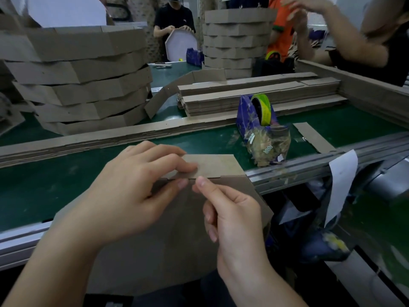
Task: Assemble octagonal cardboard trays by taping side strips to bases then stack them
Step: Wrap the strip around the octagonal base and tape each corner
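At the near edge of the green table, a cardboard base jutted off toward the person. A side strip lay along its far edge, long axis running left to right, its slanted end pointing right. The left hand pinched the strip at the seam. The right hand curled, thumb and forefinger together at that seam; whether they held anything could not be told.
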